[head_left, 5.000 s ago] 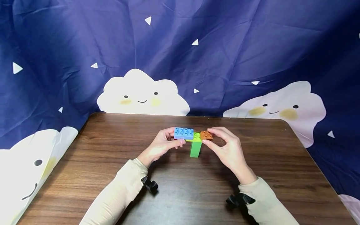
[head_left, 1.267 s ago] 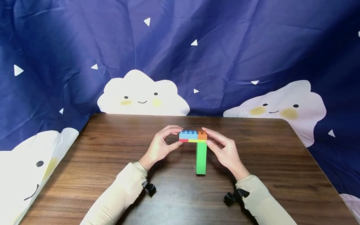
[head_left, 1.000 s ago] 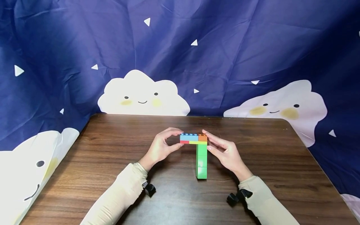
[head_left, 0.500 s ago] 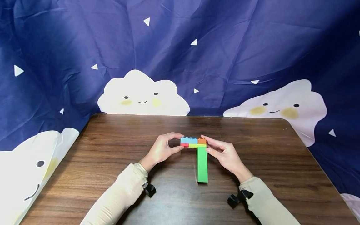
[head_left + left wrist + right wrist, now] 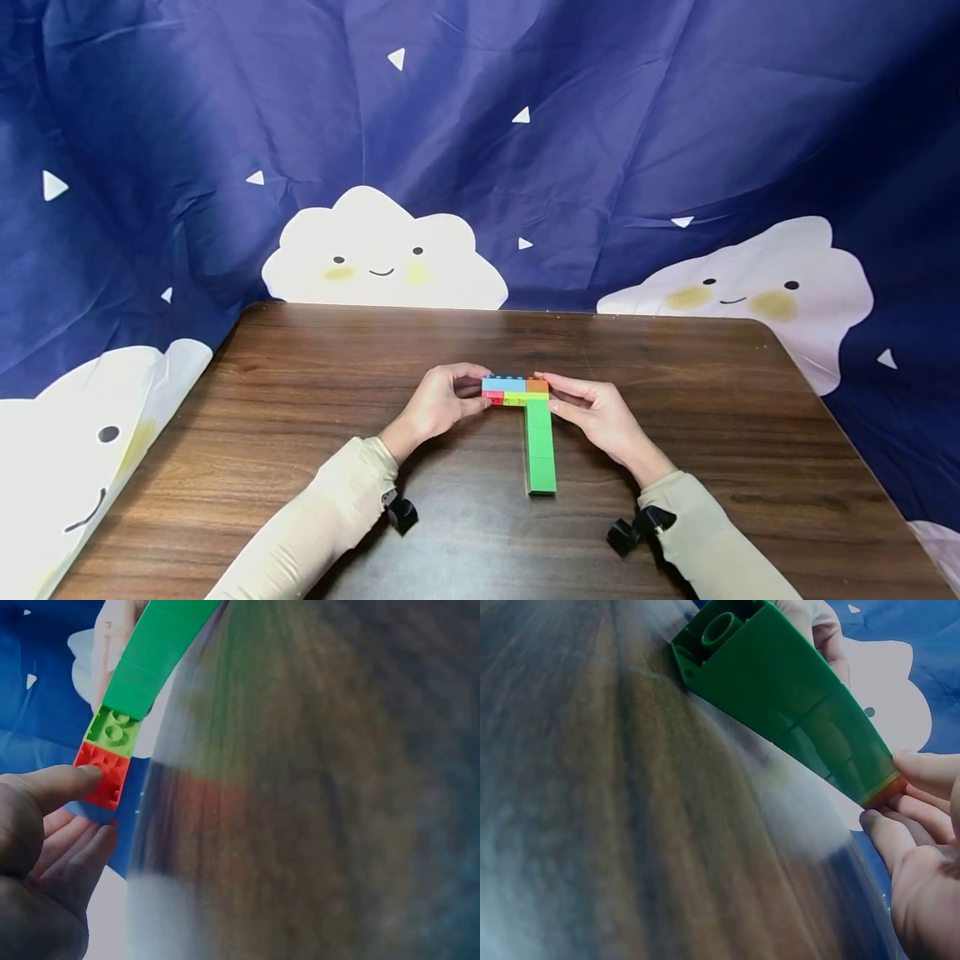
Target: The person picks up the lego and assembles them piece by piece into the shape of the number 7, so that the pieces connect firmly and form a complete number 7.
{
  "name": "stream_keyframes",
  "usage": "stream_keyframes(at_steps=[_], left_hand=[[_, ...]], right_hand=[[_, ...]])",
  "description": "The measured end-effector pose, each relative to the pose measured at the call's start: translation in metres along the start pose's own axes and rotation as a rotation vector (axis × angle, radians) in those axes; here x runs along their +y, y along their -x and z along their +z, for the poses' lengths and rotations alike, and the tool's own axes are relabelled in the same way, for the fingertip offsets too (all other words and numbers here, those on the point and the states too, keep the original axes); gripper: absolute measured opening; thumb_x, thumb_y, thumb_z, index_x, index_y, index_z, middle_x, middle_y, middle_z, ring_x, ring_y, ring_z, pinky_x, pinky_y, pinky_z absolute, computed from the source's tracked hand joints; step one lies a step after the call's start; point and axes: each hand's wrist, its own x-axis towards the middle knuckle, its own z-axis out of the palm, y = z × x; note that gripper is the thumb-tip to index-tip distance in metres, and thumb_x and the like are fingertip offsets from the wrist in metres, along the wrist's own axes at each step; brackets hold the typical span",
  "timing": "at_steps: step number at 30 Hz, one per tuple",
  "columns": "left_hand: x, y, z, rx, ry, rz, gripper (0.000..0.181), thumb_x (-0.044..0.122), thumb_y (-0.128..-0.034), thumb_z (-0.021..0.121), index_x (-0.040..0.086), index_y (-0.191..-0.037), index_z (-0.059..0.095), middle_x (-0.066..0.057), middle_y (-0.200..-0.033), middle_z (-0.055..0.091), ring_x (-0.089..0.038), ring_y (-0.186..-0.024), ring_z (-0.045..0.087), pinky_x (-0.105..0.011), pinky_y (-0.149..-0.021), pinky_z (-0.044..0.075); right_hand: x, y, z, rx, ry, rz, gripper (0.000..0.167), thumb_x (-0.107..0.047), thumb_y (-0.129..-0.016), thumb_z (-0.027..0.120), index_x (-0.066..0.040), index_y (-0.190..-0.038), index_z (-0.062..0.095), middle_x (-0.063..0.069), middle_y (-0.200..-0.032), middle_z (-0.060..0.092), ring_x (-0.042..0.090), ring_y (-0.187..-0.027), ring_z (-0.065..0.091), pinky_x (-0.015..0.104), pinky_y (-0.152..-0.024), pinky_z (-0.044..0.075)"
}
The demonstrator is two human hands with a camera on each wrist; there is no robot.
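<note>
Both hands hold a joined toy-brick build in the head view. Its top row is a blue brick (image 5: 504, 384) and an orange brick (image 5: 537, 386). Under these sit a red piece (image 5: 492, 398) and a lime piece (image 5: 514, 399). A column of green bricks (image 5: 540, 446) extends from the right end toward the person. My left hand (image 5: 442, 402) pinches the blue-and-red end; in the left wrist view its thumb (image 5: 67, 784) presses the red piece's hollow underside. My right hand (image 5: 603, 417) pinches the orange end, partly hidden by the column in the right wrist view.
A brown wood-grain table (image 5: 262, 467) lies beneath the build. Behind it hangs a blue cloth (image 5: 570, 167) with white clouds and triangles. A black wrist camera (image 5: 402, 515) juts from the left sleeve, another camera (image 5: 622, 537) from the right.
The build has come lower and tilted, its green column swinging toward the person from a foreshortened view to full length. Both hands have moved down slightly with it, keeping their grips.
</note>
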Motion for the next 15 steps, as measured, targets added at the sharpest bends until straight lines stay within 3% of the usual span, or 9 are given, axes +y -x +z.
stream_keyframes(at_steps=[3, 10, 15], left_hand=[[-0.0015, 0.0004, 0.0009, -0.008, 0.003, -0.020, 0.034, -0.007, -0.0883, 0.083, -0.004, -0.122, 0.076, -0.021, -0.124, 0.077, -0.032, -0.115, 0.078, -0.029, -0.096, 0.064], [-0.0056, 0.0001, 0.0016, -0.060, -0.219, 0.062, 0.034, -0.001, -0.0866, 0.087, 0.001, -0.119, 0.078, -0.014, -0.118, 0.080, -0.022, -0.109, 0.078, -0.030, -0.095, 0.064], [-0.0030, -0.0008, 0.0004, -0.097, -0.252, 0.068, 0.037, 0.001, -0.0885, 0.086, 0.001, -0.124, 0.076, -0.014, -0.124, 0.079, -0.024, -0.115, 0.076, -0.035, -0.101, 0.063]], right_hand=[[0.0015, 0.0005, 0.0001, -0.004, -0.009, 0.030, 0.050, -0.005, -0.101, 0.074, 0.002, -0.148, 0.062, 0.023, -0.153, 0.061, 0.003, -0.128, 0.066, 0.015, -0.099, 0.057], [0.0059, 0.0021, 0.0000, -0.037, 0.013, 0.091, 0.050, -0.010, -0.102, 0.075, -0.001, -0.149, 0.063, 0.020, -0.153, 0.062, 0.027, -0.136, 0.065, 0.015, -0.098, 0.057], [0.0046, 0.0025, 0.0001, -0.039, 0.039, 0.095, 0.048, -0.013, -0.103, 0.074, -0.003, -0.149, 0.064, 0.019, -0.153, 0.062, 0.036, -0.141, 0.061, 0.014, -0.099, 0.056]])
